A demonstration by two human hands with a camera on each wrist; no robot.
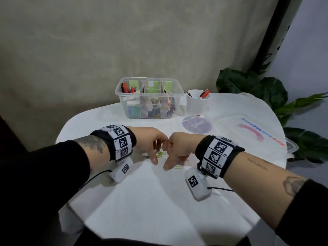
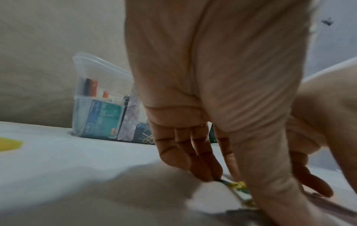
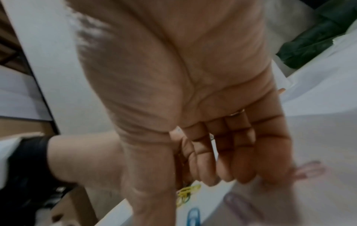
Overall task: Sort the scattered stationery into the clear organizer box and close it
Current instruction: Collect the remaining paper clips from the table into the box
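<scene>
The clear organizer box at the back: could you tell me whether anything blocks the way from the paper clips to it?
Nothing visible does. The table between the paper clips and the clear organizer box is bare, and the box has no lid on. The white cup stands beside it.

Your two hands, left hand (image 1: pixel 152 144) and right hand (image 1: pixel 177 150), sit side by side at the table's (image 1: pixel 142 201) middle, over scattered paper clips (image 1: pixel 160 153). Behind them, at the far edge, stands the organizer box (image 1: pixel 149 98), stationery inside. Just right of it, the cup (image 1: pixel 198 102) with pens in it. Farther right lies the lid (image 1: pixel 252 132).
</scene>
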